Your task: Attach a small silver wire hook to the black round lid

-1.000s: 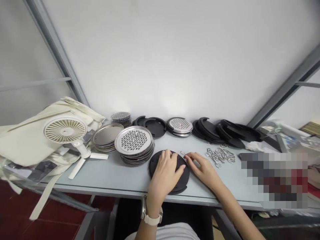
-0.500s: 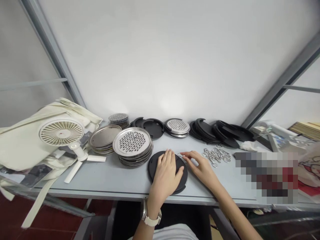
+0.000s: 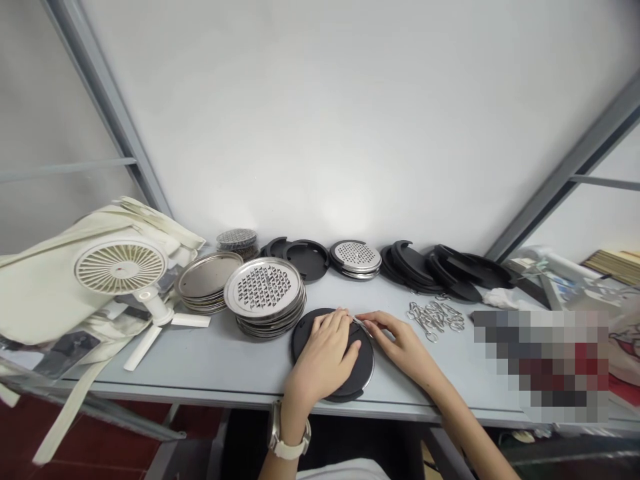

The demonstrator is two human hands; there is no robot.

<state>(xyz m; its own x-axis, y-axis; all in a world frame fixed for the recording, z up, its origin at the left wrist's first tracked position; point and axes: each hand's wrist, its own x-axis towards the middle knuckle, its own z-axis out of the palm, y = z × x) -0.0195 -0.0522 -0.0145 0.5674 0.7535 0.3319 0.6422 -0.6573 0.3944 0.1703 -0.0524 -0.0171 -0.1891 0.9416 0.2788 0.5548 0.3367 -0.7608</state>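
A round black plastic disc (image 3: 361,375), with a metal rim showing at its right side, lies near the front edge of the table. My left hand (image 3: 323,353) rests flat on it, fingers extended and thumb apart. At the disc's upper right edge, my right hand (image 3: 400,343) pinches a thin metal wire loop (image 3: 358,321) between thumb and fingers. The loop's far end is partly hidden by my left fingertips. More wire loops (image 3: 436,316) lie in a loose pile to the right of my right hand.
Stacked metal grater discs (image 3: 265,288) and plain metal discs (image 3: 210,275) stand on the left, beside a white fan (image 3: 123,268). Along the wall are black round holders (image 3: 306,259), perforated discs (image 3: 357,256) and more black pieces (image 3: 417,263). A blurred patch covers the right side.
My left hand has shifted slightly left and nearer me with the disc. My right fingers have brought the wire loop closer to my left fingertips, over the disc's edge.
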